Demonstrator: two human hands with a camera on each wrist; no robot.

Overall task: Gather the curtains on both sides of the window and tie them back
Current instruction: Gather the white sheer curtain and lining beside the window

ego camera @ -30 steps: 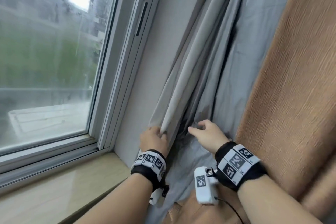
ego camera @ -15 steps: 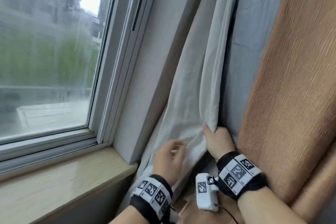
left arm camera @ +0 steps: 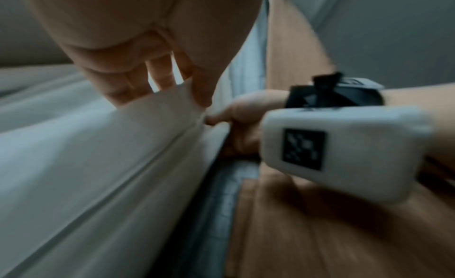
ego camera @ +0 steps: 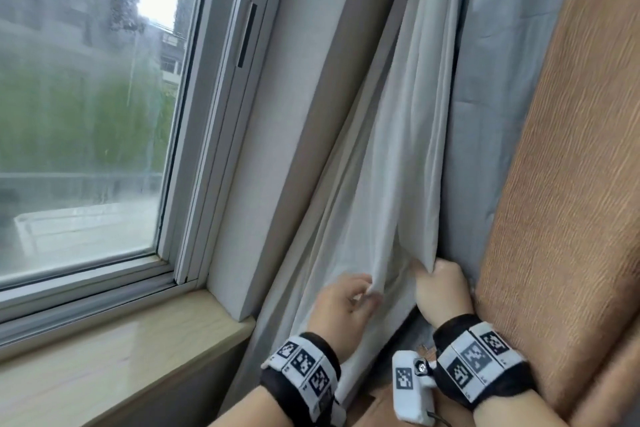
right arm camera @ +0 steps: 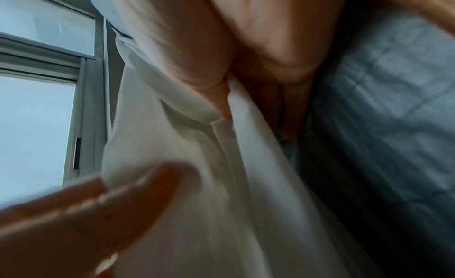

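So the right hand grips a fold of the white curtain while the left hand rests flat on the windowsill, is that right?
Not quite. The left hand is not on the sill; it pinches a fold of the white curtain too, as the head view shows. The right hand does grip a fold of that curtain.

Head above, wrists close, same curtain (ego camera: 374, 184)
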